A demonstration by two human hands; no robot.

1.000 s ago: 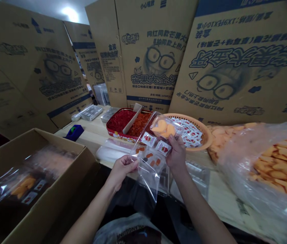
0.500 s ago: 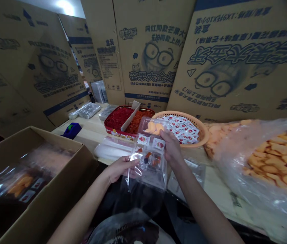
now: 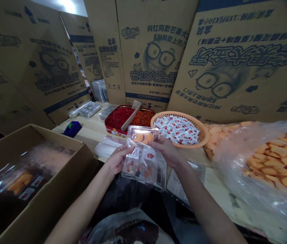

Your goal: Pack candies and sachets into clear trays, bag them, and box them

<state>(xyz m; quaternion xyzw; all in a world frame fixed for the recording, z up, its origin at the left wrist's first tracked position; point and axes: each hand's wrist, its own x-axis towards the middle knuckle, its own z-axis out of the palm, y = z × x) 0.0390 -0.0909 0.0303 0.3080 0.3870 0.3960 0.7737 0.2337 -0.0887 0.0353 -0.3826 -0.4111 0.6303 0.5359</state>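
Note:
Both hands hold a clear plastic compartment tray (image 3: 143, 128) in front of my body. My left hand (image 3: 118, 159) grips its left edge, thumb on top. My right hand (image 3: 166, 149) has the upper right side, with its thumb lying over the top. Inside the tray, flat orange pieces (image 3: 138, 137) fill the upper compartment. Below them are small white sachets (image 3: 149, 155) with red prints, and lower down reddish bits (image 3: 147, 172). Clear plastic covers the tray; whether it is a lid or a bag I cannot tell.
At left stands an open carton (image 3: 57, 135) of packed trays. Behind lie a red tin (image 3: 115, 131) of red and orange bits, an orange basket (image 3: 204, 134) of sachets, and a blue tape dispenser (image 3: 72, 128). A plastic bag (image 3: 231, 166) of orange pieces sits right. Large cartons (image 3: 153, 51) wall the back.
The tray has tilted and shifted slightly left and down. The clear plastic that hung loose at its lower left now lies over the tray. My left hand has moved up its left edge.

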